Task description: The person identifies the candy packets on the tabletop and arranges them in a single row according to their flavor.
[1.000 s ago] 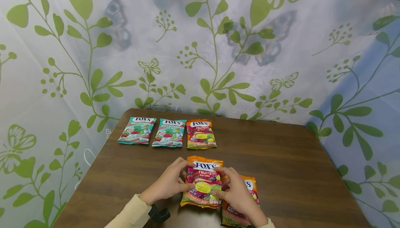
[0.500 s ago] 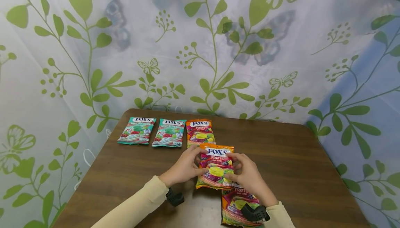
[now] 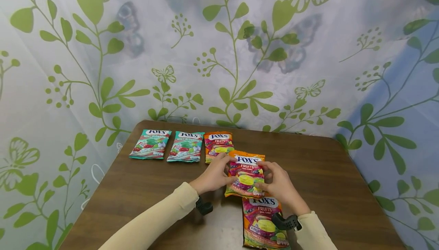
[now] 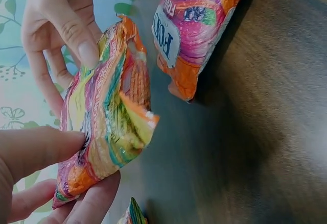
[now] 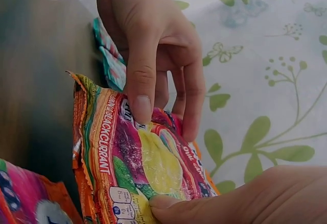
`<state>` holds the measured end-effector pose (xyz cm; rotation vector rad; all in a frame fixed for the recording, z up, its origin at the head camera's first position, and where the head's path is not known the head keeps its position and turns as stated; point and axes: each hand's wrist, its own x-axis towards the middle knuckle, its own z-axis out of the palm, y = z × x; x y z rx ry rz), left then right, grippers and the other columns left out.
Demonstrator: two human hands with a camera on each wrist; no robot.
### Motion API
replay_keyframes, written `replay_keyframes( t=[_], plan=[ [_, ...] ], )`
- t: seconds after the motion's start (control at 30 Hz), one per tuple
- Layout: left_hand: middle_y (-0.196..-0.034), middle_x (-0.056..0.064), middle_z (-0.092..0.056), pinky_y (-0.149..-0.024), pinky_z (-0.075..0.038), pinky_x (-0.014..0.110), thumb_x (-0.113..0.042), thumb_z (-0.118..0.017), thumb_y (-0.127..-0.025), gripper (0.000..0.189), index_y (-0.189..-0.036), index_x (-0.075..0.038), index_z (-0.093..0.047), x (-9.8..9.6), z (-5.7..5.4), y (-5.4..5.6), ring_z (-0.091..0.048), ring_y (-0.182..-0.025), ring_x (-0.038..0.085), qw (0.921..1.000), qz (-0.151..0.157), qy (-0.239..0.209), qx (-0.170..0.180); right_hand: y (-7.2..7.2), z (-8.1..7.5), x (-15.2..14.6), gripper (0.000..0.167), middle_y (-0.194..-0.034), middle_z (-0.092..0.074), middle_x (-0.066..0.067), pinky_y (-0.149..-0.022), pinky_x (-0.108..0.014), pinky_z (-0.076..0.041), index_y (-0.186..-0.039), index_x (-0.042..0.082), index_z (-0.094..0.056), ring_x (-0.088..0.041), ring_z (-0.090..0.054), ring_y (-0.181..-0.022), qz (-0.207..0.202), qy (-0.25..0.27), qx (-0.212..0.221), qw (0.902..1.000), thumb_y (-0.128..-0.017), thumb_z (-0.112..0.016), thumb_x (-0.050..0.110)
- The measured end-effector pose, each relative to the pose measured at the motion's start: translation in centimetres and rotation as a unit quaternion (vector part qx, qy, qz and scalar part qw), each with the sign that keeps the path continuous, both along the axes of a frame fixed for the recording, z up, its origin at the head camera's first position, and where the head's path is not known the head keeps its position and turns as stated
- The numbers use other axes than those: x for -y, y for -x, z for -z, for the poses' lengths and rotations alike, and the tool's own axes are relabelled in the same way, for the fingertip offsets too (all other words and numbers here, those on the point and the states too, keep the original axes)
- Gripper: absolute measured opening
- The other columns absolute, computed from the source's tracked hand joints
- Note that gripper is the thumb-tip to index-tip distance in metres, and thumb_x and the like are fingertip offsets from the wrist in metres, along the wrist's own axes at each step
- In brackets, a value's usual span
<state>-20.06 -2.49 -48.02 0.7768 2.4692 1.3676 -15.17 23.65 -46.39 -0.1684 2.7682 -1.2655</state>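
Note:
Between my two hands is an orange and magenta bag of Fox's Fruits candy (image 3: 246, 175), raised off the table, its printed front toward the head camera. My left hand (image 3: 213, 173) grips its left edge, thumb on the front and fingers behind. On the opposite edge my right hand (image 3: 279, 183) pinches it the same way, as the right wrist view also shows. A second Fruits candy bag (image 3: 264, 225) lies on the table just below, partly under my right wrist. Behind my left hand, another Fruits candy bag (image 3: 217, 143) lies in the back row.
Two teal Mint Blossom candy bags, the outer one (image 3: 151, 144) and the inner one (image 3: 185, 146), lie at the back left of the brown wooden table (image 3: 308, 166). A leaf-patterned curtain (image 3: 219, 52) hangs right behind the table's far edge.
Both hands have carried the candy bag up, away from me and to the right. It was over the table's front middle; the lower Fruits bag now shows more fully. The back-row bags stay put.

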Motion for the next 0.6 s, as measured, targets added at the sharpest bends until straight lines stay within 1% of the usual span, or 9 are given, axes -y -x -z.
replay_keyframes(
  t=[0.17, 0.23, 0.33, 0.47, 0.5, 0.53, 0.57, 0.6],
  plan=[
    [-0.123, 0.015, -0.050, -0.076, -0.058, 0.022, -0.011, -0.085, -0.097, 0.058, -0.148, 0.003, -0.060, -0.9, 0.0, 0.7, -0.064, -0.095, 0.028, 0.9999, -0.002, 0.004, -0.014, 1.0, -0.1, -0.8, 0.066, -0.128, -0.060, -0.017, -0.074, -0.038, -0.056, -0.150, 0.003, -0.062, -0.027, -0.059, -0.093, -0.002, -0.004, -0.012, 0.9999, -0.090, -0.091, 0.003],
    [-0.124, 0.016, -0.051, -0.077, -0.058, 0.022, -0.010, -0.085, -0.098, 0.058, -0.148, 0.003, -0.059, -1.2, -0.1, 1.1, -0.063, -0.094, 0.027, 0.9997, -0.003, 0.008, -0.023, 1.5, -0.1, -1.0, 0.066, -0.129, -0.060, -0.019, -0.073, -0.038, -0.057, -0.151, 0.003, -0.062, -0.027, -0.061, -0.093, -0.001, -0.004, -0.013, 0.9999, -0.091, -0.090, 0.003],
    [-0.126, 0.017, -0.052, -0.080, -0.058, 0.024, -0.011, -0.083, -0.099, 0.057, -0.148, 0.004, -0.059, -1.6, -0.1, 1.7, -0.062, -0.095, 0.026, 0.9992, -0.008, 0.019, -0.033, 2.1, 0.0, -1.4, 0.067, -0.130, -0.060, -0.021, -0.073, -0.039, -0.058, -0.151, 0.002, -0.061, -0.027, -0.064, -0.095, 0.003, -0.003, -0.009, 0.9999, -0.091, -0.089, 0.003],
    [-0.127, 0.017, -0.052, -0.086, -0.060, 0.029, -0.011, -0.082, -0.100, 0.057, -0.150, 0.005, -0.058, -2.2, 0.2, 2.6, -0.062, -0.099, 0.028, 0.9995, -0.005, 0.015, -0.028, 2.9, 0.2, -1.9, 0.067, -0.132, -0.059, -0.024, -0.075, -0.041, -0.061, -0.152, 0.000, -0.059, -0.028, -0.066, -0.096, 0.010, -0.005, -0.006, 0.9999, -0.091, -0.089, 0.003],
    [-0.126, 0.016, -0.052, -0.086, -0.061, 0.030, -0.012, -0.082, -0.100, 0.057, -0.149, 0.005, -0.058, -2.3, 0.4, 2.9, -0.061, -0.099, 0.028, 0.9995, -0.002, 0.011, -0.030, 3.1, 0.3, -2.1, 0.067, -0.132, -0.059, -0.024, -0.075, -0.041, -0.062, -0.152, 0.000, -0.059, -0.028, -0.066, -0.097, 0.010, -0.005, -0.006, 0.9999, -0.091, -0.089, 0.002],
    [-0.127, 0.014, -0.052, -0.086, -0.060, 0.029, -0.017, -0.083, -0.101, 0.059, -0.151, 0.002, -0.058, -2.6, 1.6, 3.8, -0.060, -0.100, 0.026, 0.9990, 0.001, 0.007, -0.043, 3.4, 0.3, -2.2, 0.067, -0.132, -0.059, -0.024, -0.076, -0.042, -0.062, -0.152, -0.001, -0.059, -0.029, -0.067, -0.097, 0.011, -0.006, -0.008, 0.9999, -0.091, -0.089, 0.002],
    [-0.128, 0.013, -0.052, -0.086, -0.060, 0.030, -0.017, -0.083, -0.101, 0.059, -0.151, 0.002, -0.058, -2.7, 1.7, 4.0, -0.059, -0.100, 0.025, 0.9990, 0.002, 0.004, -0.045, 3.6, 0.4, -2.4, 0.067, -0.132, -0.059, -0.025, -0.076, -0.042, -0.062, -0.152, 0.000, -0.059, -0.029, -0.067, -0.098, 0.011, -0.006, -0.010, 0.9999, -0.091, -0.089, 0.003],
    [-0.129, 0.012, -0.051, -0.086, -0.060, 0.028, -0.023, -0.083, -0.101, 0.061, -0.151, 0.000, -0.058, -3.0, 2.9, 4.8, -0.058, -0.101, 0.023, 0.9981, 0.004, 0.003, -0.061, 3.9, 0.4, -2.6, 0.067, -0.132, -0.059, -0.025, -0.076, -0.042, -0.061, -0.151, 0.000, -0.059, -0.030, -0.067, -0.099, 0.010, -0.005, -0.012, 0.9999, -0.092, -0.088, 0.003]
  ],
)
